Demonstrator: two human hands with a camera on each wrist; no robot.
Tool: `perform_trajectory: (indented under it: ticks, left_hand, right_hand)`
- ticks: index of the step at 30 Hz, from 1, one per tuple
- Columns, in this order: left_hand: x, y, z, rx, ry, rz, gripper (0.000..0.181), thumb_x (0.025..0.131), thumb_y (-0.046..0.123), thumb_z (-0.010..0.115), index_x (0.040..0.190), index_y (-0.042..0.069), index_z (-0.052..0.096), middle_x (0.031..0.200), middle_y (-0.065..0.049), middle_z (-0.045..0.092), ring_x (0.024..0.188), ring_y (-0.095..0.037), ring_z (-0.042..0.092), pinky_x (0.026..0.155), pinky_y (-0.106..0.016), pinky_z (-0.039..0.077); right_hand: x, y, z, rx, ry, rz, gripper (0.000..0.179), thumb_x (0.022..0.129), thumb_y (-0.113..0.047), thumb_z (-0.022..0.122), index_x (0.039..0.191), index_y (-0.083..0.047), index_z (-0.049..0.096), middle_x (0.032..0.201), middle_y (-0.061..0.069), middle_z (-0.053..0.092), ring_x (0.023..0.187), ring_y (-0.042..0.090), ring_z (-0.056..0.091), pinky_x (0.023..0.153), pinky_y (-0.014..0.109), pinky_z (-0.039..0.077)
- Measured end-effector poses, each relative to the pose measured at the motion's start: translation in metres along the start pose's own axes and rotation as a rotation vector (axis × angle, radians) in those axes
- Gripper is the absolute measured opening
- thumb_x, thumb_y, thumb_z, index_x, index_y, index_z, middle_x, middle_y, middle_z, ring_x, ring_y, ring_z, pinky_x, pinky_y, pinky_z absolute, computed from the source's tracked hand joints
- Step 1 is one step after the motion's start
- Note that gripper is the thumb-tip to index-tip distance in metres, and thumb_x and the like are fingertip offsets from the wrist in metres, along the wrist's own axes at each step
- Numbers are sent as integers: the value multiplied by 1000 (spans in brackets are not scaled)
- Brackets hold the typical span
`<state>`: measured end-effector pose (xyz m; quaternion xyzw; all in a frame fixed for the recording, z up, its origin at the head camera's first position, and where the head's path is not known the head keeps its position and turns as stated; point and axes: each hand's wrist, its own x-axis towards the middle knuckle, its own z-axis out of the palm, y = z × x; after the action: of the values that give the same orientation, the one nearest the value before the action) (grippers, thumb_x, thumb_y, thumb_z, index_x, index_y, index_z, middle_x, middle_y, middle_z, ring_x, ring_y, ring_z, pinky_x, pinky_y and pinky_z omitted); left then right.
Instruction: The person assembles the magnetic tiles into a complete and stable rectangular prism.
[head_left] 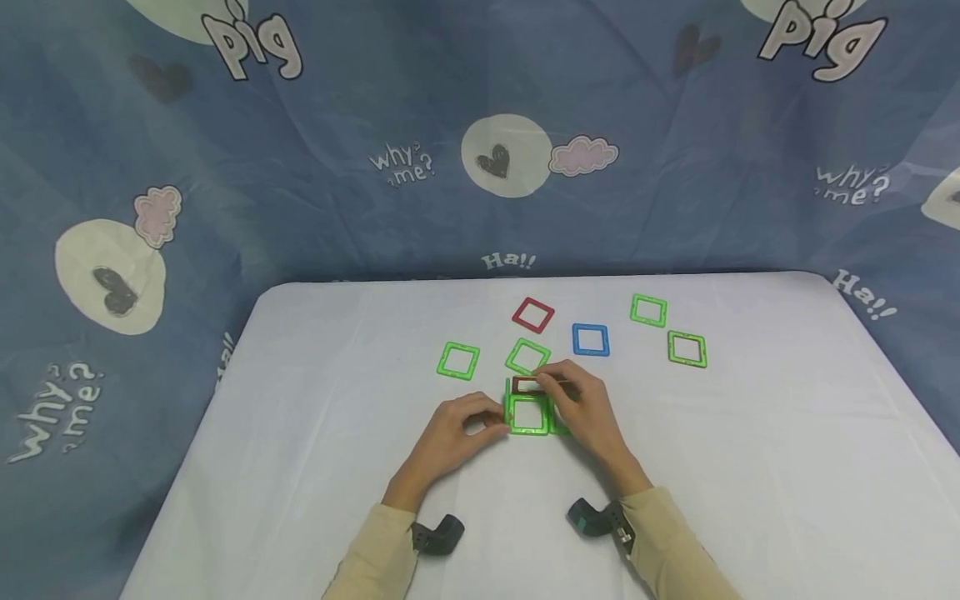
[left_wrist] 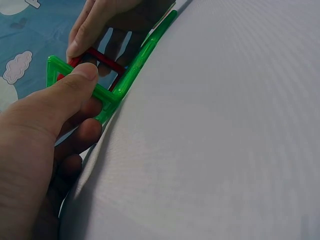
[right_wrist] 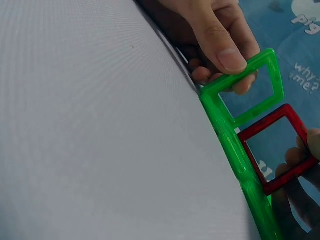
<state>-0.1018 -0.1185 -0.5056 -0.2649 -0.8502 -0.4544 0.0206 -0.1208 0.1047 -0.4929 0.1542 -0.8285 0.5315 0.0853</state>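
Note:
Two green square frame tiles lie flat and side by side on the white table, the left one (head_left: 528,431) showing whole and the other (head_left: 559,427) partly hidden under my right hand. My left hand (head_left: 453,429) pinches an upright green square frame tile (right_wrist: 276,82) between thumb and fingers, at the outer edge of the left flat tile. Between the fingers of my right hand (head_left: 588,408) is a red square frame tile (right_wrist: 265,121). It stands raised at the far edge of the flat tile, close beside the upright green one.
Loose square frame tiles lie beyond my hands: red (head_left: 542,305), blue (head_left: 591,353), green to the left (head_left: 454,376), green in the middle (head_left: 513,352), and two green at the right (head_left: 648,322). A blue printed cloth hangs behind the table (head_left: 750,500).

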Motion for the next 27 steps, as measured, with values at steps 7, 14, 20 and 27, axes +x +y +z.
perform_trajectory:
  ticks: [7,14,20,27]
  left_hand:
    - [0,0,-1,13,2,12,16,82,27,74,96,24,69,85,14,64,77,1,57,73,-20,50]
    - [0,1,-1,17,9,1,17,81,28,74,96,24,69,86,16,64,77,2,58,74,-20,50]
    - [0,0,-1,30,23,15,16,82,29,73,97,23,69,87,15,65,80,2,59,77,-21,51]
    - [0,1,0,12,16,4,17,81,28,73,97,22,69,87,16,65,82,2,60,80,-21,51]
  right_hand:
    - [0,-2,1,1,4,-8,12,93,-23,61,101,-19,68,97,-8,69,93,9,65,87,29,53]
    - [1,-3,2,11,-1,-21,14,93,-23,60,102,-17,68,97,-7,69,94,9,65,88,29,53]
    - [1,-2,2,15,-10,-20,16,93,-24,59,104,-15,68,98,-7,69,93,9,65,87,28,52]
    - [0,-4,3,1,-5,7,14,93,-20,60,104,-15,69,97,-1,70,92,13,66,87,29,52]
